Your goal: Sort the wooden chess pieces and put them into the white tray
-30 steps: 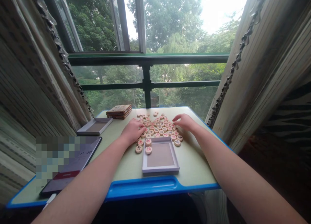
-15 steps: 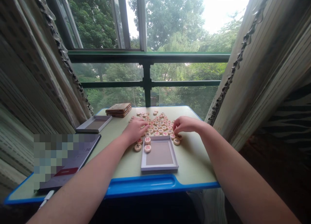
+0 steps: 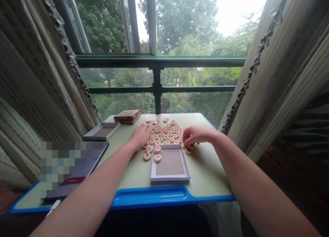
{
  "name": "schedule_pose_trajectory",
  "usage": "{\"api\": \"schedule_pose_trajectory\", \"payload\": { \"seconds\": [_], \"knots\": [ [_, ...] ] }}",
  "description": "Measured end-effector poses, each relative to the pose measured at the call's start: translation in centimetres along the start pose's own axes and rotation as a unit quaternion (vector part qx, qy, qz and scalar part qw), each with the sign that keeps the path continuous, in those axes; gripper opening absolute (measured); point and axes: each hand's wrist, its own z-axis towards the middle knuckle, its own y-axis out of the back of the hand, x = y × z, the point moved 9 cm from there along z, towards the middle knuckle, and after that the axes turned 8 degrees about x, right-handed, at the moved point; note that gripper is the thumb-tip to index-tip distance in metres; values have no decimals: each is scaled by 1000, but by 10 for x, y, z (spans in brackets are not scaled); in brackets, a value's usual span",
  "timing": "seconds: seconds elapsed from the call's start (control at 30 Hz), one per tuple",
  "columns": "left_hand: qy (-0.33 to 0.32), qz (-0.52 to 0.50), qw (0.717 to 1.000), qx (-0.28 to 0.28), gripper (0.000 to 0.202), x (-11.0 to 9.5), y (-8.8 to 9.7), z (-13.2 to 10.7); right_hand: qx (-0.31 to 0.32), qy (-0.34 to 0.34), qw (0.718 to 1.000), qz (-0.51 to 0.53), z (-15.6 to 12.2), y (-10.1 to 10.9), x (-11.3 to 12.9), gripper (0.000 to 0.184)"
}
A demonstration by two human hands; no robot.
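Several round wooden chess pieces (image 3: pixel 166 133) lie spread on a green table (image 3: pixel 205 175) with a blue rim. My left hand (image 3: pixel 140 135) lies flat on the pile's left side, fingers stretched out. My right hand (image 3: pixel 194 134) rests at the pile's right side, fingers curled in a pinch over pieces at the corner of a shallow grey box tray (image 3: pixel 170 164). What the pinch holds is hidden. Three loose pieces (image 3: pixel 154 154) sit just left of the tray's far corner.
A second grey tray (image 3: pixel 102 131) lies at the left, with a folded wooden board (image 3: pixel 127 116) behind it. A dark tablet (image 3: pixel 74 168) lies at the near left. Window bars (image 3: pixel 156 89) stand behind the table, curtains on both sides.
My right hand has pulled back toward me from the pile's far right and curled into a pinch near the tray's corner. My left hand shifted slightly over the pile's left side.
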Motion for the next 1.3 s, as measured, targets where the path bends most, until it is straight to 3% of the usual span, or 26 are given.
{"api": "schedule_pose_trajectory", "payload": {
  "seconds": [0.23, 0.3, 0.43, 0.57, 0.73, 0.9, 1.07, 1.3],
  "knots": [
    [105, -226, 963, -100, 29, 37, 24, 1, -25, 45, 998, 20, 5, 2, 7, 15],
    [121, -239, 954, -133, 30, 44, 31, -1, -80, 42, 996, 26, 8, 9, 8, 16],
    [160, -258, 940, -155, 31, 58, 35, -1, -272, 66, 960, -29, 11, 27, 14, 24],
    [170, -272, 938, -133, 30, 64, 26, 4, -329, 122, 935, -50, 19, 24, 17, 27],
    [123, -256, 953, -102, 31, 56, 15, 13, -326, 81, 941, -44, 31, 42, 11, 32],
    [25, -217, 972, -88, 28, 21, 14, 13, -287, 53, 954, -66, 58, 63, 15, 36],
    [-41, -208, 976, -52, 27, -11, 12, 10, -235, 17, 969, -70, 85, 53, 8, 30],
    [-78, -220, 967, -99, 25, -15, 23, 6, -219, 21, 970, -108, 92, 49, 8, 23]
  ]
}}
